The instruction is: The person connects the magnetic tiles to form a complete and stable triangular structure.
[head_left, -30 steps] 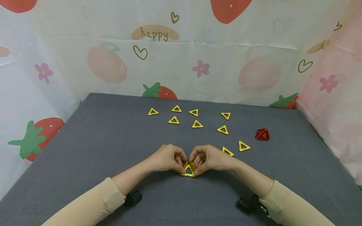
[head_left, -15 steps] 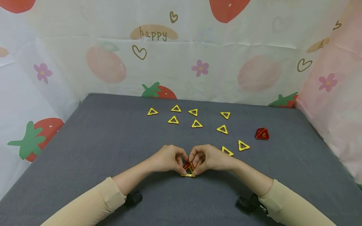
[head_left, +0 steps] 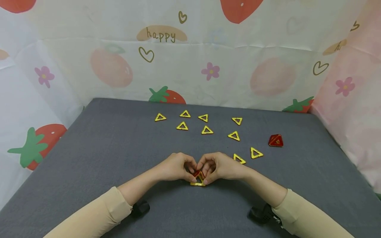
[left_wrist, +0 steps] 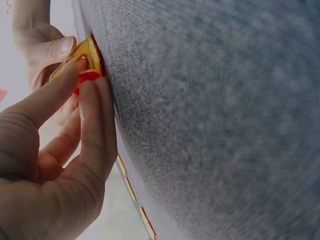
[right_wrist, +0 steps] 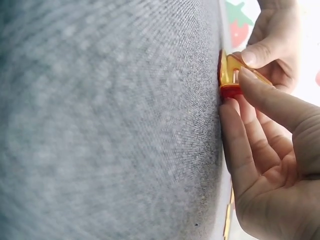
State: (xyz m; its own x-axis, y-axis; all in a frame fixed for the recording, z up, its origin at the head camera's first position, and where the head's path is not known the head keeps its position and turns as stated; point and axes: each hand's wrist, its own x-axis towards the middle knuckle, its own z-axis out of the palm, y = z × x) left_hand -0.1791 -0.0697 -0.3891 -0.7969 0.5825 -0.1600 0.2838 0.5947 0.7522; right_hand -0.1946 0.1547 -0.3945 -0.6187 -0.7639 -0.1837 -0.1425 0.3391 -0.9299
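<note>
- Between the left hand (head_left: 178,167) and the right hand (head_left: 221,167), the cluster of triangles (head_left: 197,184) now shows red faces (head_left: 197,173) behind its front frame; a second ago the same spot looked yellow and amber.
- Half a second ago the red appeared as two patches with yellow between them; now it looks closed into one peak.
- The right hand's fingertips have shifted slightly toward the left hand.
- The printed backdrop (head_left: 232,56) sits a touch farther left in the head view.

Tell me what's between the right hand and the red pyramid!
Two yellow triangles: one triangle nearer the right hand, another triangle nearer the red pyramid. The head view shows them.
</note>
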